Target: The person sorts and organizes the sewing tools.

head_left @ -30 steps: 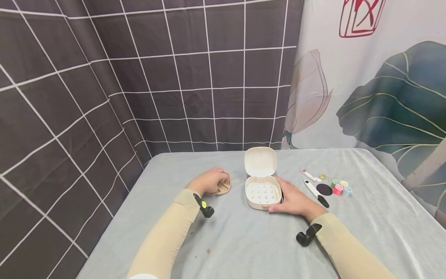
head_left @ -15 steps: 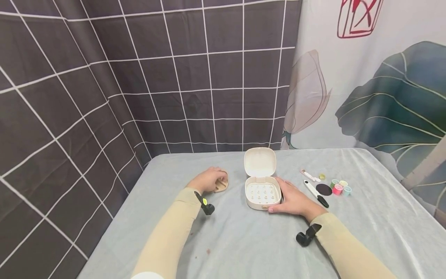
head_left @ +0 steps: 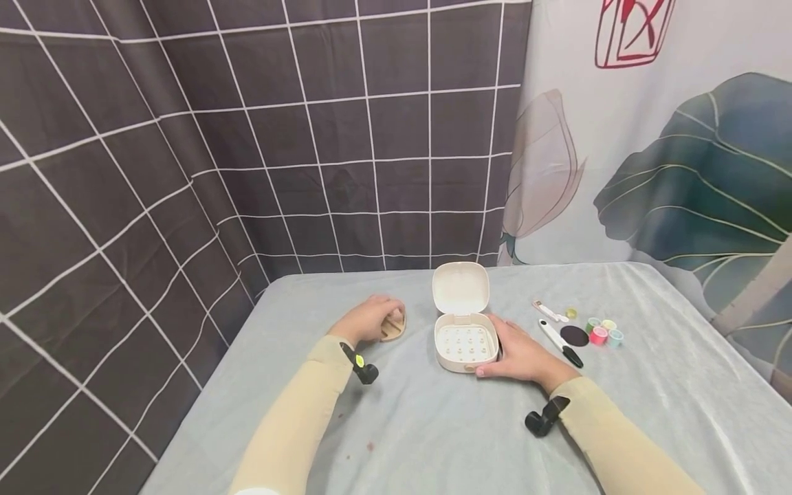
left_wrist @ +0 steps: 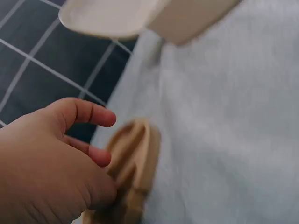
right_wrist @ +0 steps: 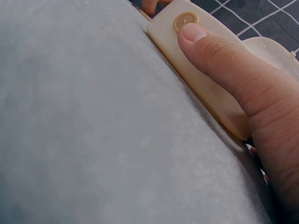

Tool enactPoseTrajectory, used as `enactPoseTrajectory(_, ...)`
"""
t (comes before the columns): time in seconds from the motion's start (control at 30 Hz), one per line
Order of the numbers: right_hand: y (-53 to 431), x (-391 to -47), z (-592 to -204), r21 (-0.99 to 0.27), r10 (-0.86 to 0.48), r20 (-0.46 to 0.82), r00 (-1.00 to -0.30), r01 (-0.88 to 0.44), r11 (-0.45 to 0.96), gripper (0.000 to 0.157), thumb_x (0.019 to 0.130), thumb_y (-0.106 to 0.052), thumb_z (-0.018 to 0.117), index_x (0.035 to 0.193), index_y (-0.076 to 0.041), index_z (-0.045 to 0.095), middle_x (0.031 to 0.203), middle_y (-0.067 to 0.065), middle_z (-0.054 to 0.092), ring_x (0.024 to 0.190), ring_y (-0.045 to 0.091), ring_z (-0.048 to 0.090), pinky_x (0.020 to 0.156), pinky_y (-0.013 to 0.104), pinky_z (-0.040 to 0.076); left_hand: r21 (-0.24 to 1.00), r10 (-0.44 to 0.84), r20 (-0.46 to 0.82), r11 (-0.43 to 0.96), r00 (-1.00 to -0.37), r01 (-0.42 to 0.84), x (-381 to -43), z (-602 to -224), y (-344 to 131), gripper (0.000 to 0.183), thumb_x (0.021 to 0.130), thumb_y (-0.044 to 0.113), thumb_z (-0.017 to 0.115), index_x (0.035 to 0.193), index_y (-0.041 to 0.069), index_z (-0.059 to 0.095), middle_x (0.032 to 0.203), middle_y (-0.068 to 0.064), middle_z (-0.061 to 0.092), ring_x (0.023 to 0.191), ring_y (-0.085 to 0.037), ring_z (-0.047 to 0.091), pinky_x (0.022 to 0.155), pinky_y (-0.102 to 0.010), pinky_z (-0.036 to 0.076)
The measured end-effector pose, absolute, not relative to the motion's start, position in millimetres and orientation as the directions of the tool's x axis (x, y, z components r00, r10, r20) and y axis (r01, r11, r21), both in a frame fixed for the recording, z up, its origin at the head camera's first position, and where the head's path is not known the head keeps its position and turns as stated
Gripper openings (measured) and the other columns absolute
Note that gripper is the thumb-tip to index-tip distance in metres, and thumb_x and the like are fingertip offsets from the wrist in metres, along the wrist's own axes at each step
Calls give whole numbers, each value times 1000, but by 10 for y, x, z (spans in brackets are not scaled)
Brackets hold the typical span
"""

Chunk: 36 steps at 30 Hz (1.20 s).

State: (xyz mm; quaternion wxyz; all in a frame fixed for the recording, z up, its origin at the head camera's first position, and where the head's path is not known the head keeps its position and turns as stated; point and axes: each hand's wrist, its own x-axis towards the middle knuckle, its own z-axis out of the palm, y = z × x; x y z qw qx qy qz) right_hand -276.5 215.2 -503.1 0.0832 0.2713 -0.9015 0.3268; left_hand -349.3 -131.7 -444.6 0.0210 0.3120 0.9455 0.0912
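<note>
head view: open cream case (head_left: 465,342) mid-table, braced by right hand (head_left: 520,356) curled along its side, likely light, rigid, slick plastic; left hand (head_left: 366,320) cups tan insert (head_left: 393,326), best gripped by its edges.

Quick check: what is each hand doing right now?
Left hand: fingers curled on the tan insert, gripping it.
Right hand: holds the open cream case, thumb along its front.
</note>
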Motion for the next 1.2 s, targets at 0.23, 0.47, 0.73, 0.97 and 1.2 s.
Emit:
enactPoseTrajectory(0.23,2157,-2761,-5054,-543,-435,331,-837,-546,638,113,61,-64,89,149,-11,42,135,7,60,121,33,55,104,56,43,355,593,77,735,-802,578,-3267,-4377,-1016,59,90,22,64,145,8,46,136,-12,58,131,-28,50,112,-43,41)
enactPoseTrajectory(0.47,2152,-2765,-5070,-545,-437,331,-837,-547,636,110,62,-66,88,148,-12,44,135,4,60,119,31,56,103,55,44,458,545,28,738,-838,495,-2986,-4509,-704,85,86,60,70,147,6,44,140,-9,54,133,-24,47,111,-39,42)
enactPoseTrajectory(0.73,2137,-2757,-5061,-544,-442,319,-838,-544,639,112,62,-66,88,148,-11,42,137,7,59,122,32,55,105,55,42,455,519,94,736,-849,501,-2874,-4727,-546,106,66,67,84,147,12,43,133,-5,55,124,-19,50,105,-36,46)
enactPoseTrajectory(0.97,2137,-2759,-5028,-550,-464,347,-815,-577,604,109,64,-63,88,148,-9,43,136,8,59,122,32,56,105,56,43,514,493,123,711,-861,481,-2885,-4856,-505,114,61,68,87,151,17,38,139,-4,53,132,-20,47,109,-39,44)
enactPoseTrajectory(1.2,2174,-2820,-5016,-604,-480,371,-795,-599,525,106,64,-48,93,146,-3,43,135,10,59,123,30,55,107,56,40,588,499,119,661,-858,466,-2938,-4857,-451,118,61,63,90,154,18,34,150,-3,46,141,-22,39,114,-42,39)
